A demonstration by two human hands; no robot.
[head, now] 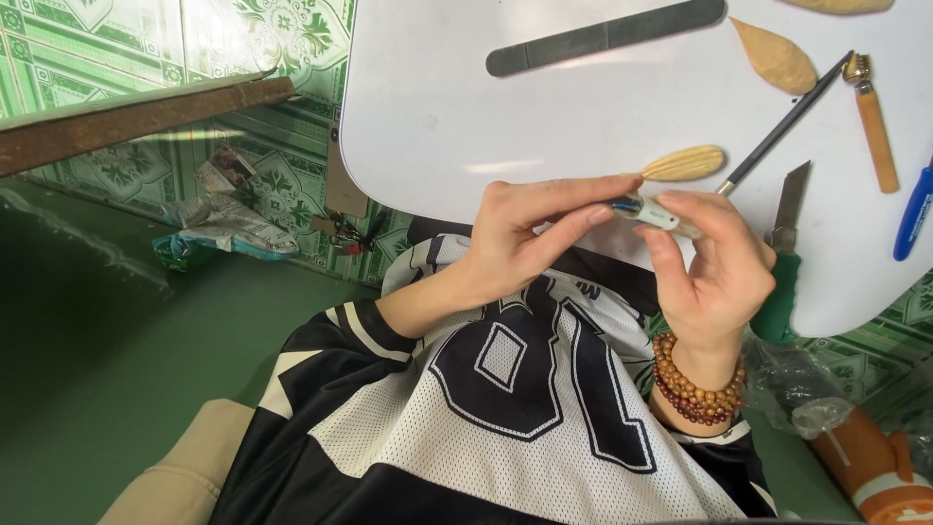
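Observation:
Both my hands meet over the near edge of a white board (437, 126) lying above my lap. My left hand (539, 233) pinches the dark blue end of a small white tube (646, 210) between thumb and fingertips. My right hand (708, 262), with bead bracelets on its wrist, grips the tube's other end. Just beyond my fingertips a ribbed, pale wooden leaf-shaped piece (685, 162) rests on the board. A thin dark rod tool (787, 122) slants from the right hand toward the board's far side.
The board also carries a long grey sanding stick (603, 37), a smooth wooden leaf piece (776, 56), a wooden-handled tool (873, 117), a green-handled blade knife (789, 199) and a blue pen (914, 214). An orange bottle (875, 467) sits lower right; a rusty plank (146, 115) lies left.

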